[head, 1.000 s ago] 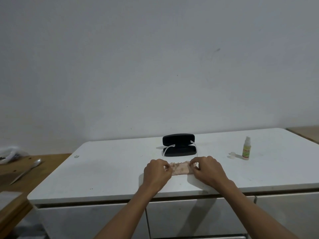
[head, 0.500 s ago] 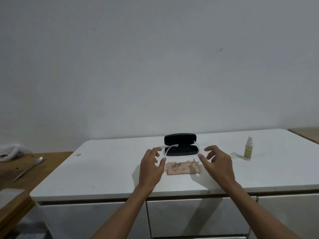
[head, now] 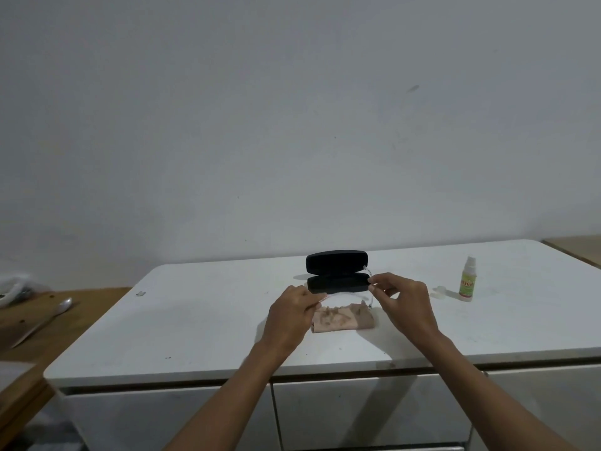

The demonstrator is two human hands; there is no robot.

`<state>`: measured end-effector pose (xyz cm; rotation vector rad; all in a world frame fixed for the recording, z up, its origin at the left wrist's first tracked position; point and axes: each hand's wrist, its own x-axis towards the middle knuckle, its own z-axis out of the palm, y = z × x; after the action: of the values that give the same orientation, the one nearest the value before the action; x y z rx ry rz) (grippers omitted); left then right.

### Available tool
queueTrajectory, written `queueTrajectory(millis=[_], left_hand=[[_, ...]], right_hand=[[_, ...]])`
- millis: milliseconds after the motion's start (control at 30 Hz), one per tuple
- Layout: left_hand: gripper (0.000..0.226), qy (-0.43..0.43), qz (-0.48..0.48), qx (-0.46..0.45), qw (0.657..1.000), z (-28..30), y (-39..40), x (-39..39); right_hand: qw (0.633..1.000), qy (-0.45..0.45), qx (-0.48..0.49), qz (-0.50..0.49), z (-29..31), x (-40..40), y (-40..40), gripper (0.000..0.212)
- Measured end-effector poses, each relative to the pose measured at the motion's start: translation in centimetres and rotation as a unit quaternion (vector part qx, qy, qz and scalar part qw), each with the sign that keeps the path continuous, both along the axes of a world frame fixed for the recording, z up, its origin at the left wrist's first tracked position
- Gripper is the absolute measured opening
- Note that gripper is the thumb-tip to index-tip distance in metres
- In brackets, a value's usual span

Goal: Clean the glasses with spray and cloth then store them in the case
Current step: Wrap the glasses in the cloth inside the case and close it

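Observation:
A black glasses case (head: pixel 337 271) stands open on the white counter (head: pixel 201 320), its lid upright. Clear-framed glasses (head: pixel 368 275) are just in front of the case, hard to make out. My left hand (head: pixel 289 315) pinches the left temple and my right hand (head: pixel 403 304) pinches the right temple. A folded pink cloth (head: pixel 343 319) lies on the counter between and below my hands. A small spray bottle (head: pixel 468 279) with a green label stands upright to the right, its clear cap (head: pixel 439 291) lying beside it.
A lower wooden table (head: pixel 65 320) at the left holds a spoon (head: pixel 63 305) and a knife (head: pixel 31 330). White drawer fronts (head: pixel 357 415) run under the counter's front edge. A plain wall rises behind.
Both hands let go of the cloth, which now lies folded on the counter. They rose toward the case and closed on the temples of the glasses.

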<state>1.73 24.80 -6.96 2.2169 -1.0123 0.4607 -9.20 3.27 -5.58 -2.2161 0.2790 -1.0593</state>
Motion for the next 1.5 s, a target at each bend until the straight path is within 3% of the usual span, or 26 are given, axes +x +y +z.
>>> queueTrajectory(millis=[167, 467, 567, 667, 833, 1033, 1133, 1400, 1500], left_hand=[[0.021, 0.064, -0.018, 0.016, 0.998, 0.0, -1.0, 0.5], [0.028, 0.259, -0.030, -0.184, 0.948, 0.6, 0.5, 1.6], [0.023, 0.204, -0.028, -0.159, 0.966, 1.0, 0.9, 1.4], [0.032, 0.155, -0.055, -0.060, 0.985, 1.1, 1.4, 1.2], [0.044, 0.076, -0.054, 0.077, 0.993, 0.9, 1.7, 1.0], [0.059, 0.069, -0.052, 0.096, 0.992, 0.6, 1.9, 0.8], [0.059, 0.066, -0.059, 0.111, 0.990, 0.9, 1.9, 0.6], [0.055, 0.156, -0.079, 0.072, 0.982, 1.1, 1.8, 1.1], [0.047, 0.191, -0.084, 0.047, 0.977, 1.2, 1.8, 1.2]], right_hand=[[0.999, 0.031, -0.012, 0.017, 0.3, 0.4, 0.5, 0.013], [0.964, 0.195, -0.173, 0.053, 0.5, 2.1, 1.6, 0.022], [0.962, 0.211, -0.160, 0.062, 0.3, 2.3, 1.8, 0.026], [0.973, 0.176, -0.124, 0.078, 0.4, 1.7, 1.4, 0.034], [0.969, 0.192, -0.129, 0.086, 0.1, 0.3, 0.4, 0.034], [0.961, 0.204, -0.156, 0.097, -0.3, 0.1, -0.3, 0.041], [0.951, 0.258, -0.137, 0.102, 0.2, -0.1, -0.1, 0.054], [0.940, 0.299, -0.087, 0.137, 0.9, 0.4, -0.8, 0.062], [0.936, 0.312, -0.082, 0.141, 1.2, 0.6, -1.1, 0.055]])
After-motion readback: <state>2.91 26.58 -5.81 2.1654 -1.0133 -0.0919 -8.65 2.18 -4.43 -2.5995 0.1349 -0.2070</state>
